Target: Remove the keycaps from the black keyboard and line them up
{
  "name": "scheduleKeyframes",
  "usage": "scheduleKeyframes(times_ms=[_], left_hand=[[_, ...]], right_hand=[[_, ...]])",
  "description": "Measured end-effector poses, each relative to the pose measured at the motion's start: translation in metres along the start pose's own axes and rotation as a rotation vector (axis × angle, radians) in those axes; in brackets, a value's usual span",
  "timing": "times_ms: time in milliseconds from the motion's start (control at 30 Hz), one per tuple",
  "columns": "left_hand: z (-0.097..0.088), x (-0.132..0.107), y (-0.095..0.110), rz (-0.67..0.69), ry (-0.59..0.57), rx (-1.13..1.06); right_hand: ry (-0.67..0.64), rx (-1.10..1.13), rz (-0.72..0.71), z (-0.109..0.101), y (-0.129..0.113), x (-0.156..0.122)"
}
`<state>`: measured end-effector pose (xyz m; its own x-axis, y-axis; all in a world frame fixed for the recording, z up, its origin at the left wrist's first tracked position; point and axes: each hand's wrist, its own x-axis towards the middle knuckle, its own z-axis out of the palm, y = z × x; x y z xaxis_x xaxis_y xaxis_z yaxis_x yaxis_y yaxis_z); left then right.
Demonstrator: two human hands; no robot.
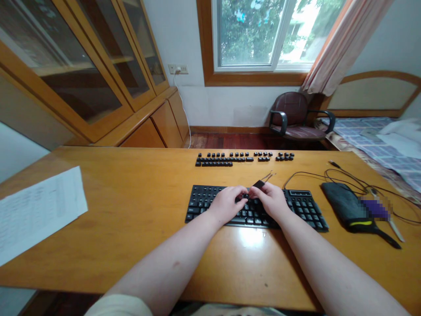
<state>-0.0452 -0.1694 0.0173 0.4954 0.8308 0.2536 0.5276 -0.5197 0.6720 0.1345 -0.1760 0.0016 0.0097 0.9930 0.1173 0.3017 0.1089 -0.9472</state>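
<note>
A black keyboard (305, 210) lies on the wooden desk (138, 210) in front of me. My left hand (226, 202) rests on its middle keys with the fingers curled and pinched toward the right hand. My right hand (271, 199) is closed on a small keycap puller (263, 181), whose black grip and thin wire prongs stick out toward the far side. Both hands meet over the same spot of the keyboard. Rows of loose black keycaps (243, 158) are lined up on the desk beyond the keyboard.
A printed paper sheet (36, 210) lies at the desk's left edge. A dark pouch (342, 204), cables (345, 177) and a brush-like tool (384, 235) lie at the right. Beyond the desk stand a wooden cabinet (98, 79), a chair (292, 116) and a bed (378, 140).
</note>
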Motion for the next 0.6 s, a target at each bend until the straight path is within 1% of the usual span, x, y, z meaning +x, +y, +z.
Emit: scheduleKeyframes(times_ms=[133,200,300,400,467,533,600], left_hand=[[0.003,-0.001,-0.003,0.135,0.004,0.092],[0.005,-0.002,-0.005,0.165,0.023,0.124],[0.007,-0.002,-0.005,0.171,0.052,0.134],[0.005,-0.001,-0.004,0.128,0.051,0.078],[0.004,0.0,-0.003,0.046,0.062,-0.009],[0.002,0.001,-0.003,-0.036,0.087,-0.104],[0.001,0.003,-0.004,-0.05,0.096,-0.145]], right_hand=[[0.014,0.005,0.013,0.0,-0.001,0.0],[0.028,0.007,0.012,0.0,-0.001,0.0],[0.036,0.022,0.005,0.001,0.0,0.0],[0.042,-0.01,-0.022,0.002,-0.001,-0.001],[0.031,-0.029,-0.035,0.002,-0.004,-0.003],[-0.003,-0.03,-0.065,0.001,-0.008,-0.004],[-0.04,-0.037,-0.128,0.0,-0.012,-0.005]])
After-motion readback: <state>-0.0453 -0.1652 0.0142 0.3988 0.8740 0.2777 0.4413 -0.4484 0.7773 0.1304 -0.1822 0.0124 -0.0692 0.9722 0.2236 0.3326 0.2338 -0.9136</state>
